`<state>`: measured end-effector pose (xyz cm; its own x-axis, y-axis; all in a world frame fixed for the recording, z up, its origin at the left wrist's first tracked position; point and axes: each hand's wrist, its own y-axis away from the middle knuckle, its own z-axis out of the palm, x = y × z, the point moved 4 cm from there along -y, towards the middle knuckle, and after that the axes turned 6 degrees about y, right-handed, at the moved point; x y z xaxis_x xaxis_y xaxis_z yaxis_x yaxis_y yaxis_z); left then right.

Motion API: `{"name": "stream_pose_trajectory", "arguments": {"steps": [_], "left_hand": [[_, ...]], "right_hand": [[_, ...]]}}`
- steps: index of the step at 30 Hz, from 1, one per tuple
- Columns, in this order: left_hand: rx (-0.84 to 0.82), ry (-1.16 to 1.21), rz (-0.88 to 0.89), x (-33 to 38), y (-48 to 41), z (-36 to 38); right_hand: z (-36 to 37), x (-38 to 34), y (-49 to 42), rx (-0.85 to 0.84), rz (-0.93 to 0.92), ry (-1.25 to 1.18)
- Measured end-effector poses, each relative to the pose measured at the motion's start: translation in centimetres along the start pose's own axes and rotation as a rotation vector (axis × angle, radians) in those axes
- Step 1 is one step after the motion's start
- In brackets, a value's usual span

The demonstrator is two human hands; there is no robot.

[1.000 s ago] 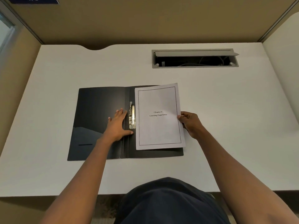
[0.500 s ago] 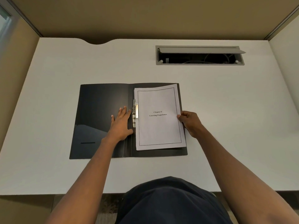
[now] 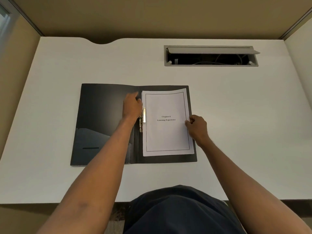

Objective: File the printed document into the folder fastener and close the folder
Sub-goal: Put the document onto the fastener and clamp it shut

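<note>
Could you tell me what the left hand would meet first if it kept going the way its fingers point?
Probably only bare inside cover of the black folder; the left hand points toward its far edge, with white desk beyond.

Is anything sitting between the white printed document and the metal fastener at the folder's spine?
Nothing visible. The white printed document lies on the black folder's right half, its left edge at the metal fastener. The left hand rests beside the fastener; the right hand holds the document's right edge.

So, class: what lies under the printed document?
The open black folder's right panel shows around the printed document. The metal fastener peeks out at its left edge; the rest is covered.
</note>
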<state>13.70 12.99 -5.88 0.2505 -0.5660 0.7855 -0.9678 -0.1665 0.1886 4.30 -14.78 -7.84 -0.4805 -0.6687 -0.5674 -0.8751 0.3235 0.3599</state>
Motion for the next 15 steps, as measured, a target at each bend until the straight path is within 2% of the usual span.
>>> {"name": "stream_pose_trajectory", "arguments": {"steps": [5, 8, 15], "left_hand": [[-0.051, 0.010, 0.012, 0.5, -3.0, 1.3], [-0.088, -0.014, 0.067, 0.9, -4.0, 1.9], [-0.084, -0.122, 0.070, 0.8, -5.3, 2.2]], "right_hand": [[0.3, -0.2, 0.1, 0.018, 0.002, 0.136], [0.7, -0.2, -0.1, 0.009, -0.009, 0.140], [0.2, 0.4, 0.1, 0.022, -0.027, 0.086]]}}
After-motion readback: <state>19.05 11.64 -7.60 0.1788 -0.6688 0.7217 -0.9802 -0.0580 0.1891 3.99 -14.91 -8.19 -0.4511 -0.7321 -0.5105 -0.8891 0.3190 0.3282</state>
